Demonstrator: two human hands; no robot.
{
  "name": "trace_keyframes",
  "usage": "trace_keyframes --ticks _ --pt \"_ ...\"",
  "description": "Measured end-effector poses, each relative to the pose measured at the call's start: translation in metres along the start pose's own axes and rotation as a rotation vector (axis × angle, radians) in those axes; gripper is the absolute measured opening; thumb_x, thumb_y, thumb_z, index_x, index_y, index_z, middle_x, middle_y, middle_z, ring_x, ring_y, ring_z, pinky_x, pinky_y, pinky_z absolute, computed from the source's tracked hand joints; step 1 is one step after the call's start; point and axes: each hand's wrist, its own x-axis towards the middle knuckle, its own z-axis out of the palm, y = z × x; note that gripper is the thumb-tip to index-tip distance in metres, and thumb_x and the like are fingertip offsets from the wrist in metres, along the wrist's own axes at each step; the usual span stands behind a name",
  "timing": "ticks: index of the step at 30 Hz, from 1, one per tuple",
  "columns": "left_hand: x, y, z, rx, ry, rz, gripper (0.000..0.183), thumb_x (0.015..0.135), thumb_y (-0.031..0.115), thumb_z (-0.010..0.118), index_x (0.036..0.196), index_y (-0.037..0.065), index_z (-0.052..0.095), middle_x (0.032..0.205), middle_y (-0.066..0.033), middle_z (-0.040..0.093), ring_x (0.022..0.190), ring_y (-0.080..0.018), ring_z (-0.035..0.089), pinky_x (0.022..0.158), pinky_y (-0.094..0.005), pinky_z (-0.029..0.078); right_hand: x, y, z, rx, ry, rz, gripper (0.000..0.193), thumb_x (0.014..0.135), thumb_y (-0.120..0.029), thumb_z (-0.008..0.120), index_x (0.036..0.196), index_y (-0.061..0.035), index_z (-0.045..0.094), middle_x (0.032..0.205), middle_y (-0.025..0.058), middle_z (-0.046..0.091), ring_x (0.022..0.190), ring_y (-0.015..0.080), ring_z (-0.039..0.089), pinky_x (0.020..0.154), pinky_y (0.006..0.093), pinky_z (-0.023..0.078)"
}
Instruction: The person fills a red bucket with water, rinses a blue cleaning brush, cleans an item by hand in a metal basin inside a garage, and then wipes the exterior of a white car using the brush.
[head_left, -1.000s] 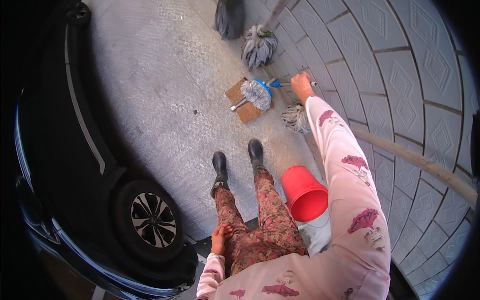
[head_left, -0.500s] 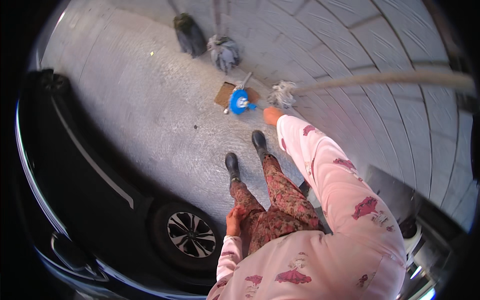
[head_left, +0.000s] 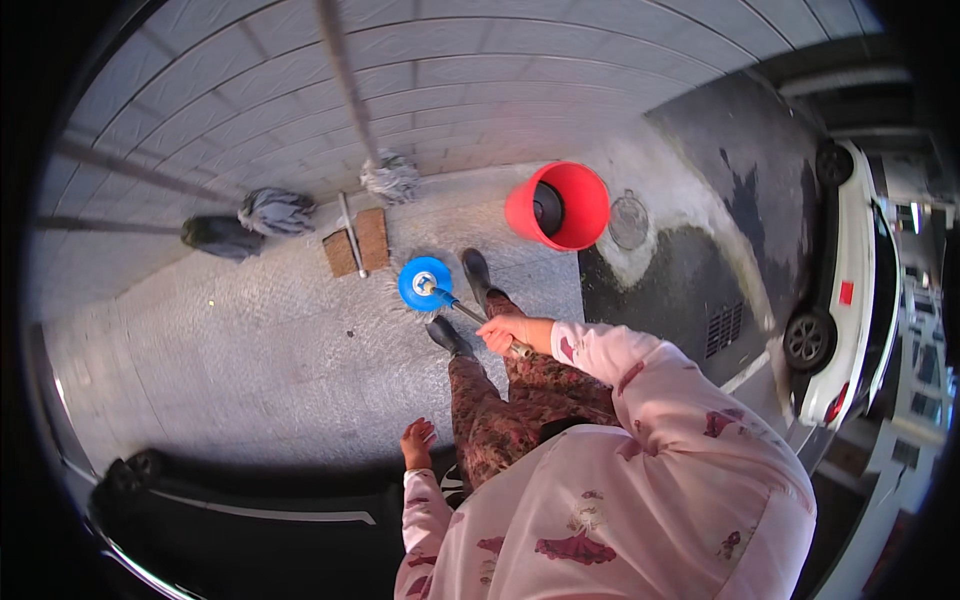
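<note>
My right hand (head_left: 505, 332) is closed around the metal handle of a mop with a round blue head (head_left: 420, 283). The mop's blue disc, with pale strands at its edge, is down by the toes of my dark boots (head_left: 450, 336). Off to the left of my legs, my left hand (head_left: 417, 443) hangs empty with its fingers apart. A red bucket (head_left: 519, 212) stands by the wall, ahead and to the right of my right hand. Inside it is a black round object (head_left: 547, 208), partly hidden by the bucket's side.
String mops (head_left: 277, 212) lean on the tiled wall (head_left: 480, 100). A metal pole (head_left: 352, 236) lies across brown mats (head_left: 372, 238). A dark car (head_left: 250, 540) is close on the left; a white car (head_left: 850, 300) stands right. A drain grate (head_left: 724, 330) is set in the dark wet ground.
The view has swung right, bringing the red bucket and white car in. The blue mop is now nearer my boots. My left hand has come away from my thigh.
</note>
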Motion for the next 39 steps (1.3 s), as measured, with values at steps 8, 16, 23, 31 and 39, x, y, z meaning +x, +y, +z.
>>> trace_keyframes --ticks 8,16,23,31,39 --pt "-0.002 0.042 0.052 0.266 -0.121 0.111 0.03 0.08 0.021 0.046 0.103 0.003 0.052 0.092 -0.0106 0.058 0.084 -0.0202 0.058 0.068 -0.0312 0.048 -0.085 0.106 -0.079 0.215 -0.227 -0.26 0.039 0.087 -0.018 0.044 0.052 -0.0156 0.027 0.042 -0.0075 0.025 0.032 0.0029 0.023 0.029 0.0163 0.02" --pt "-0.021 0.022 0.219 0.536 -0.233 0.191 0.021 0.082 0.02 0.049 0.093 0.005 0.057 0.081 -0.0066 0.061 0.07 -0.0137 0.058 0.056 -0.0248 0.047 -0.174 0.155 -0.196 0.2 -0.192 -0.416 0.033 0.088 -0.019 0.04 0.057 -0.0137 0.03 0.044 -0.0051 0.025 0.035 0.0048 0.025 0.031 0.0179 0.022" --pt "0.003 -0.01 0.387 1.035 -0.412 0.445 0.027 0.08 0.026 0.054 0.098 0.007 0.058 0.086 -0.0036 0.06 0.076 -0.0132 0.056 0.063 -0.0267 0.045 -0.23 0.194 -0.291 0.38 -0.234 -0.535 0.025 0.088 -0.015 0.035 0.064 -0.0098 0.034 0.046 -0.0029 0.028 0.035 0.0053 0.027 0.031 0.0179 0.025" --pt "0.061 0.008 0.571 1.392 -0.451 0.839 0.056 0.073 0.03 0.058 0.118 0.002 0.042 0.113 -0.0202 0.048 0.107 -0.0301 0.045 0.091 -0.036 0.035 -0.295 0.202 -0.359 0.643 -0.305 -0.548 0.031 0.088 -0.017 0.038 0.058 -0.0109 0.032 0.044 -0.0041 0.028 0.034 0.0054 0.027 0.03 0.0178 0.024" --pt "0.131 0.046 0.665 1.05 -0.295 0.585 0.083 0.067 0.025 0.064 0.129 -0.005 0.018 0.13 -0.0184 0.031 0.12 -0.025 0.031 0.098 -0.0292 0.026 -0.354 0.17 -0.393 0.699 -0.189 -0.699 0.032 0.087 -0.016 0.04 0.056 -0.0119 0.032 0.044 -0.0037 0.028 0.034 0.006 0.027 0.031 0.0188 0.023"
